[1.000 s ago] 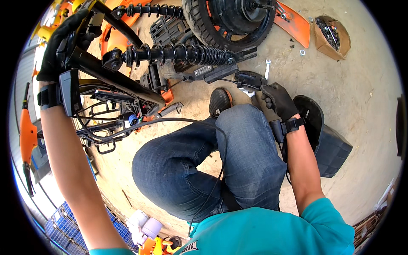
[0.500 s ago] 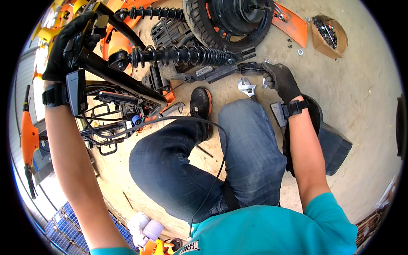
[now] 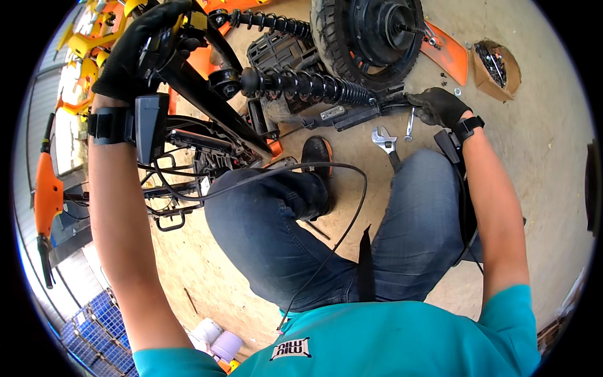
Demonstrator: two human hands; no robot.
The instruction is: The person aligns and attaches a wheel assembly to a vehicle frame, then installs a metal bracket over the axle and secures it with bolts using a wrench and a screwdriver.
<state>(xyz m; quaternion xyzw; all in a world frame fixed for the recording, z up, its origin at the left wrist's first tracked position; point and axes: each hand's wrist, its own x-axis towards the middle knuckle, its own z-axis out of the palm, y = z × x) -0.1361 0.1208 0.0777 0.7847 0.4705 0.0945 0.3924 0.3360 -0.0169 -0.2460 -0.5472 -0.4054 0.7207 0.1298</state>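
Note:
My left hand [image 3: 141,50], in a black glove, grips the upper part of a black scooter frame [image 3: 201,100] at the top left. My right hand [image 3: 440,105], also gloved, is closed on the black swing arm bracket [image 3: 358,113] beside the rear wheel [image 3: 370,38]. A black coil shock absorber [image 3: 308,85] runs between the frame and the wheel. On the floor near my right hand lie an adjustable wrench [image 3: 384,141] and a small spanner [image 3: 409,124]. My knees in blue jeans [image 3: 301,220] fill the middle.
An orange body panel [image 3: 447,51] and a cardboard box of small parts [image 3: 496,63] lie at the top right. A black cable [image 3: 352,207] loops over my legs. Orange and yellow parts [image 3: 47,188] stand at the left; blue crates [image 3: 94,327] sit lower left.
My right hand has moved from near my knee up and right to the bracket by the wheel. The adjustable wrench now lies on the floor. My left hand has stayed on the frame.

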